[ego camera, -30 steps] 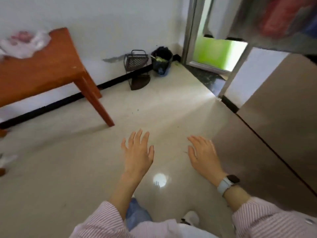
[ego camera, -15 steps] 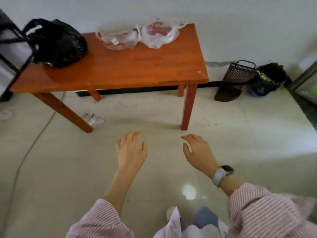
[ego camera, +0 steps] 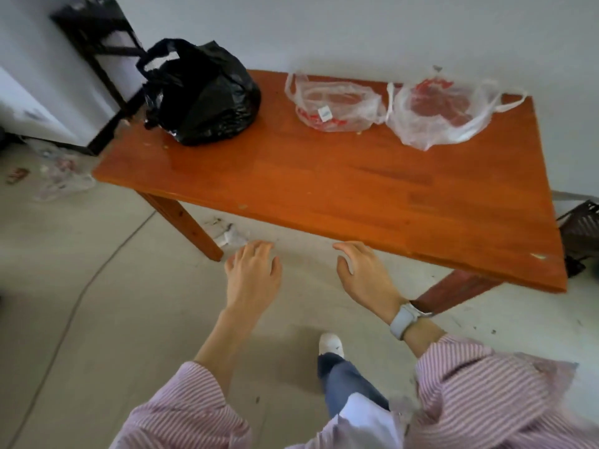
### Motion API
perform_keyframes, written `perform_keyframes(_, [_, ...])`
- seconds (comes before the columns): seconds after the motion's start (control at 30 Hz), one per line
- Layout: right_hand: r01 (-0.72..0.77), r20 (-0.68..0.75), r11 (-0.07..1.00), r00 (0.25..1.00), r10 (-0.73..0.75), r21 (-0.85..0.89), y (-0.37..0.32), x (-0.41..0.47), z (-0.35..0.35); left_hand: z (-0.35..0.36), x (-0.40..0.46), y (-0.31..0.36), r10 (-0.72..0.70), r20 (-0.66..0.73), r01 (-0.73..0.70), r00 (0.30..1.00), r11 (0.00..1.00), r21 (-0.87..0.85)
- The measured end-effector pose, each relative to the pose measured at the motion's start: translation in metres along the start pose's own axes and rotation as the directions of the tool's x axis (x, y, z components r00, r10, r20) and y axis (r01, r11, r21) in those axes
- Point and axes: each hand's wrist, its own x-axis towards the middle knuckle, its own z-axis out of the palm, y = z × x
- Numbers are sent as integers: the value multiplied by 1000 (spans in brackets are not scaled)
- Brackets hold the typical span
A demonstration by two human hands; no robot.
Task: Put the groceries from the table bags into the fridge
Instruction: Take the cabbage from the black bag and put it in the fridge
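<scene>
So far left there's some loose plastic litter [ego camera: 61, 171] on the floor by a dark frame [ego camera: 100, 56] against the wall, nothing to do with the job. Then the wooden counter [ego camera: 340, 189] starts, and on its left back corner sits a knotted-looking black bag [ego camera: 204, 95], pretty full, handles sticking up. Moving right along the back edge there's a clear bag [ego camera: 334, 106] with red printing, slumped low, and touching it on the right a second clear bag [ego camera: 444, 113], also red-printed. Can't tell what's inside any of them. Down in front, the person's left hand [ego camera: 252, 280] hangs over the floor short of the counter's edge, fingers loosely spread, holding nothing. The right hand [ego camera: 366, 277], with a pale watch [ego camera: 403, 320] on the wrist, is just at the counter's near edge, also spread and empty. One foot's forward, so this looks like the walk-up step, going for a bag. The fridge isn't in view at all. Next move probably calls for reaching across the counter and spreading a bag mouth apart to get at the groceries; the thin plastic will be floppy, so two hands make sense.
</scene>
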Motion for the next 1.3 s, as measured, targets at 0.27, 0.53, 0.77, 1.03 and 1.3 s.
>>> perform_keyframes(0.27, [115, 93, 993, 989, -115, 1, -54, 191, 0, -46, 166, -33, -104, -96, 91, 990, 987, -129])
perform_keyframes(0.53, [186, 77, 982, 980, -185, -4, -114, 358, 31, -74, 325, -122, -60, -310, 34, 949, 995, -88])
perform_keyframes(0.77, [184, -94, 982, 978, -186, -37, -186, 507, 60, -107, 479, -172, 71, -282, -41, 957, 993, 111])
perform_keyframes(1.03, [478, 138, 807, 877, -460, -348, -179, 568, 75, -71, 505, -205, 416, -216, -425, 884, 905, 1])
perform_keyframes(1.3, [538, 370, 725, 837, -403, -430, -109, 532, 75, -45, 494, -200, 490, -94, -499, 867, 847, -183])
